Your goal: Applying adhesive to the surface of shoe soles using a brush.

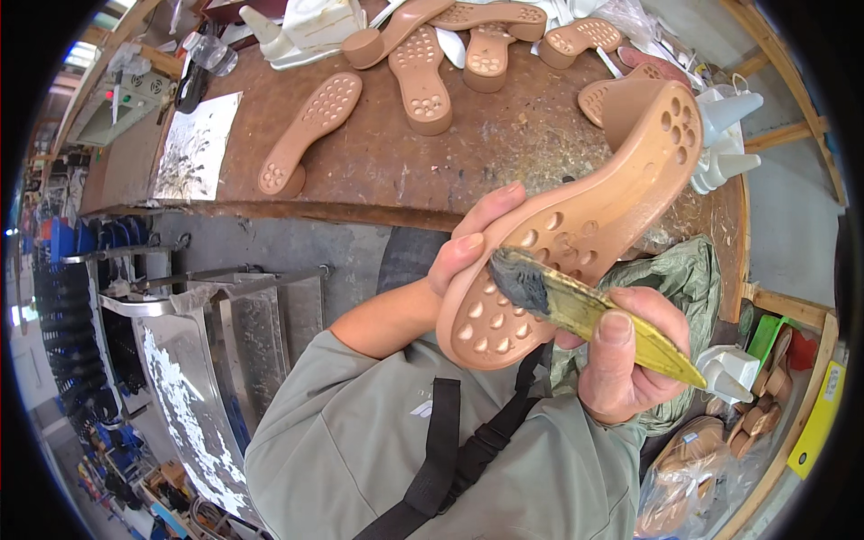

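A tan heeled shoe sole (621, 202) is held up in front of my chest, tilted, its face full of round hollows toward me. My left hand (472, 238) grips its left edge, with fingers wrapped over the rim and the thumb out of clear sight. Between the thumb and fingers of my right hand (639, 351) is a flat brush (594, 313) with a worn yellow handle. Its dark bristles overlie the hollows in the sole's wide front part and appear to touch them. The sole's heel points up to the far right.
On the brown workbench (360, 193) lie several more tan soles (310, 135) and a stained white sheet (198, 144). White nozzle containers (319, 31) stand at the back. A metal rack (193, 378) is at left; bagged soles (688, 477) sit low at right.
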Tool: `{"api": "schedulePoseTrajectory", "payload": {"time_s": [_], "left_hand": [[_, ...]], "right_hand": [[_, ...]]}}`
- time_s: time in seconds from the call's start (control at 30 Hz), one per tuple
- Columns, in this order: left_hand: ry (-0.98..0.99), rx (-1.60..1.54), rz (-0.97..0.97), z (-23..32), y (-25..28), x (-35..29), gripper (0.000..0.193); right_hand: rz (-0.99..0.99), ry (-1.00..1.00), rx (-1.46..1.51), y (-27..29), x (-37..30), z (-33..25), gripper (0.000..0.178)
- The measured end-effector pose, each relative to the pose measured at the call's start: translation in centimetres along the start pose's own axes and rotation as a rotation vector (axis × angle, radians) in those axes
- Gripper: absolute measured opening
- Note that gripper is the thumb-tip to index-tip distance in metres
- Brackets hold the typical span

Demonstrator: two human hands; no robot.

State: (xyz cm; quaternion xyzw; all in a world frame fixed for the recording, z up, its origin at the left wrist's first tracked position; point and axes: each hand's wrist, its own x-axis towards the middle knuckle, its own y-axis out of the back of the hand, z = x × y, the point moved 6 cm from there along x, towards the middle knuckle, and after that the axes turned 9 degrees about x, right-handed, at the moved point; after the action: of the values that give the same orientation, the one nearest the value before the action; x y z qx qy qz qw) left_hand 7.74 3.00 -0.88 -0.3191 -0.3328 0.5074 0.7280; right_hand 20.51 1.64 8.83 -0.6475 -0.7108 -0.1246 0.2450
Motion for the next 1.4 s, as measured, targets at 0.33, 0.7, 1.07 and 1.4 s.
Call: {"api": "schedulePoseTrajectory", "payload": {"time_s": [0.33, 0.7, 1.07, 1.4], "left_hand": [[0.122, -0.168, -0.034, 0.2, -1.4, 0.7, 0.07], [0.016, -0.244, -0.119, 0.6, -1.6, 1.3, 0.056], [-0.316, 0.286, -0.077, 2.1, -2.3, 1.5, 0.069], [-0.809, 0.686, -0.385, 0.9, -3.0, 1.1, 0.106]], "right_hand": [[-0.063, -0.065, -0.026, 0.6, 1.9, -0.1, 0.021], [-0.014, -0.002, 0.015, 0.1, 0.5, -0.9, 0.019], [-0.184, 0.037, 0.078, -0.3, 0.1, -1.0, 0.023], [-0.561, 0.214, 0.036, -0.5, 1.6, -1.8, 0.03]]}}
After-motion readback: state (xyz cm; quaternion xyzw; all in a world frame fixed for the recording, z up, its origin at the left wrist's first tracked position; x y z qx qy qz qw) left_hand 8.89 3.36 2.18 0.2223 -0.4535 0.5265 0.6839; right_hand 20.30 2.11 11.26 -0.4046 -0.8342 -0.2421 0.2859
